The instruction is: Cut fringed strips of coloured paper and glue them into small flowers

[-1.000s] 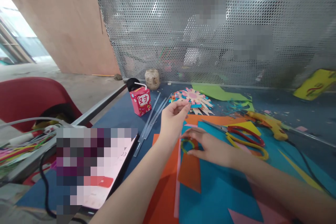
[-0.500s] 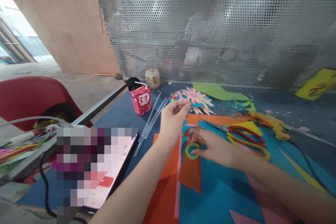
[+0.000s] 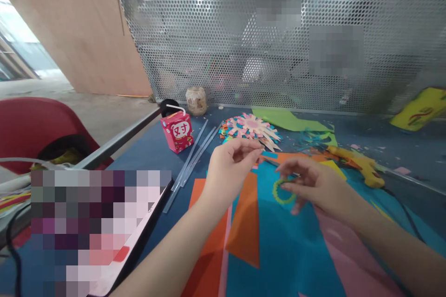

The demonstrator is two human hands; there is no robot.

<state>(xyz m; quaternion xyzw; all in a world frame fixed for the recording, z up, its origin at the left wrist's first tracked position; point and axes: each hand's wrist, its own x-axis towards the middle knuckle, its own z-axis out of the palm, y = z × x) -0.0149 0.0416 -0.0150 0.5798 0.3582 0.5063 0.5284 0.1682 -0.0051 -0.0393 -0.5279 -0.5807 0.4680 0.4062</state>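
Observation:
My left hand (image 3: 232, 160) is closed in a pinch above the paper. A small blue paper strip (image 3: 270, 154) sticks out past its fingertips. To the right, my right hand (image 3: 308, 183) is curled, with thumb and fingers on a yellow-green ring (image 3: 278, 192) that has a jagged edge. The ring hangs over a large blue paper sheet (image 3: 278, 246). A scissor blade (image 3: 272, 161) shows between the two hands, while the handles are hidden behind my right hand. Layered flowers of cut paper (image 3: 252, 123) lie just beyond my left hand.
Clear sticks (image 3: 195, 158) and a red drink carton (image 3: 177, 132) stand left of the paper. An orange-yellow glue gun (image 3: 364, 164) lies at right. Orange paper (image 3: 245, 222) and pink paper (image 3: 348, 250) overlap the blue sheet. A phone or tablet (image 3: 139, 236) is at lower left.
My right hand has moved right and slightly down with the yellow-green ring, away from the orange paper. My left hand has shifted slightly down, still pinching the blue strip. The view has shifted slightly.

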